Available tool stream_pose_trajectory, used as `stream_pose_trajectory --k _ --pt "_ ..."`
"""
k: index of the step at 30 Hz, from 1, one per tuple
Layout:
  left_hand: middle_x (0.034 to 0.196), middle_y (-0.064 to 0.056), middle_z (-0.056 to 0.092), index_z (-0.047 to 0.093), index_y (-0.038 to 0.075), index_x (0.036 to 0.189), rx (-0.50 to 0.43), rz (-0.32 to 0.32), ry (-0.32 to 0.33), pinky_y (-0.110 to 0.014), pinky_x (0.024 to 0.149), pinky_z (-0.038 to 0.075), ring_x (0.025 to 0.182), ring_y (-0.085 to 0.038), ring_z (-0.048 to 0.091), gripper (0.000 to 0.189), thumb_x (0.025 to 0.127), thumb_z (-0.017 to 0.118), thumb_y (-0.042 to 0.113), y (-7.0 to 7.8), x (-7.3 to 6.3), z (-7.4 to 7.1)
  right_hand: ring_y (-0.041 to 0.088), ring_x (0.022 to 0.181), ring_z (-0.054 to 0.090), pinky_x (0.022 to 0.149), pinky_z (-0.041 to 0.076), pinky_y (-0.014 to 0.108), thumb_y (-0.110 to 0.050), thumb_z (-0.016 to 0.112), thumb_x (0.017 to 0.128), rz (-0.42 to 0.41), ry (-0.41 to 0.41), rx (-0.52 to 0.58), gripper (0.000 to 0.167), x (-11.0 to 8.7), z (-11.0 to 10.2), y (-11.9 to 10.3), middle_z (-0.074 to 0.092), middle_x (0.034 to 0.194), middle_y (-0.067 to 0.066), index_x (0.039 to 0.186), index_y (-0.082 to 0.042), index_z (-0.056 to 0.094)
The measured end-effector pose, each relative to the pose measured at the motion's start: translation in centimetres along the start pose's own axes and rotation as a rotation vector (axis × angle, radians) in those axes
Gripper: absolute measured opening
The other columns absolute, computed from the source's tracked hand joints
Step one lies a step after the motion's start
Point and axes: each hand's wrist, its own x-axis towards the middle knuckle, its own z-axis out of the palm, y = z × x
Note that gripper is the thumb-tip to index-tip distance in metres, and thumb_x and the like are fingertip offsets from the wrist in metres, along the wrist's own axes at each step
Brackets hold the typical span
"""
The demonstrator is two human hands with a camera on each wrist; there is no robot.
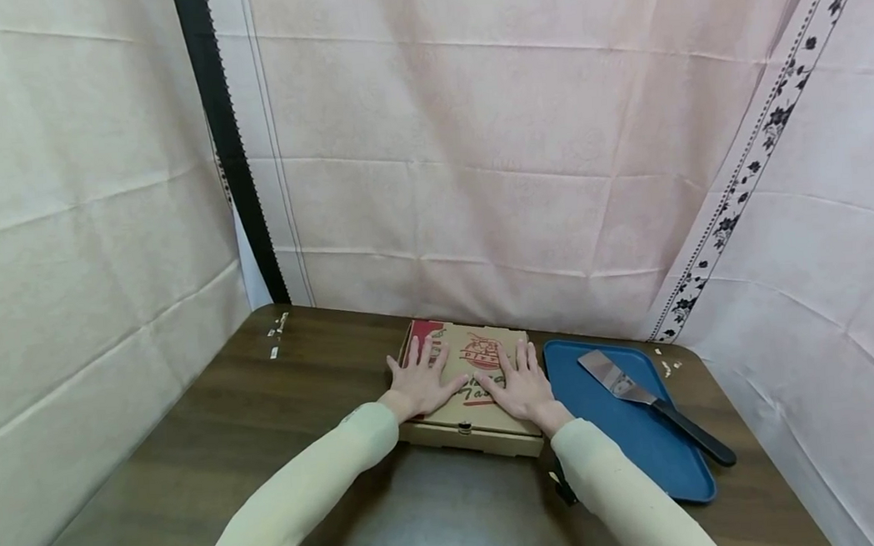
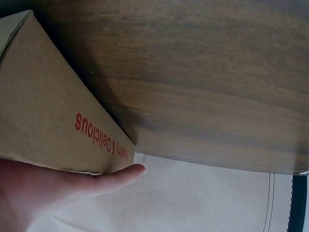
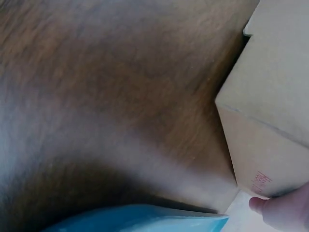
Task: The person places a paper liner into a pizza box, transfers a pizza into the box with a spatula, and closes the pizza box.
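Note:
A cardboard pizza box (image 1: pixel 483 416) with red print lies closed on the table, its lid down. My left hand (image 1: pixel 420 384) rests flat on the left half of the lid, fingers spread. On the right half lies my right hand (image 1: pixel 522 389), its fingers also straight and spread. Neither hand grips anything. In the left wrist view, red lettering shows on the box's side wall (image 2: pixel 58 106), and a finger of the left hand (image 2: pixel 63 191) runs along its lid edge. The right wrist view catches a front corner of the box (image 3: pixel 270 125) and part of the right hand (image 3: pixel 289 210).
Right of the box is a blue tray (image 1: pixel 611 421). A spatula (image 1: pixel 640 394) with a metal blade and black handle lies across it, its handle reaching over the right rim. Cloth curtains (image 1: pixel 460 155) enclose the brown wooden table (image 1: pixel 215 453) at the back and sides.

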Motion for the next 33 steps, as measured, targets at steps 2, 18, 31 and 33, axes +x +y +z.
stream_pose_trajectory --k 2,18,31,33 --pt "0.164 -0.008 0.006 0.015 0.028 0.156 -0.001 -0.001 0.001 -0.079 0.105 0.012 0.152 -0.034 0.001 0.083 0.09 0.021 0.077 -0.1 0.0 0.0 0.038 0.15 -0.01 0.118 0.018 0.057 -0.076 0.031 0.09 -0.006 0.015 0.003 0.089 0.0 0.0 -0.1 -0.005 0.162 0.02 0.156 -0.021 0.011" --pt "0.165 -0.005 0.003 0.012 0.031 0.156 -0.009 -0.019 -0.023 -0.077 0.107 0.012 0.152 -0.03 -0.003 0.086 0.086 0.019 0.081 -0.4 0.6 1.4 0.035 0.151 -0.01 0.108 0.035 0.058 -0.08 0.028 0.087 0.023 -0.01 -0.001 0.091 -0.2 0.4 0.0 -0.007 0.163 0.016 0.156 -0.025 0.009" --pt "0.165 -0.006 0.003 0.012 0.032 0.156 0.0 -0.023 -0.014 -0.075 0.108 0.013 0.152 -0.03 -0.003 0.085 0.087 0.02 0.081 -0.2 0.5 0.9 0.033 0.15 -0.013 0.106 0.037 0.06 -0.08 0.028 0.087 0.028 -0.008 0.007 0.091 -0.1 0.2 -0.1 -0.008 0.163 0.015 0.156 -0.025 0.009" --pt "0.165 -0.006 0.004 0.014 0.031 0.156 -0.008 -0.02 -0.008 -0.075 0.108 0.013 0.152 -0.03 -0.002 0.085 0.087 0.021 0.08 -0.2 0.4 1.0 0.033 0.15 -0.013 0.106 0.038 0.059 -0.08 0.028 0.087 0.029 -0.01 0.002 0.09 -0.1 0.2 -0.1 -0.008 0.163 0.015 0.156 -0.025 0.009"
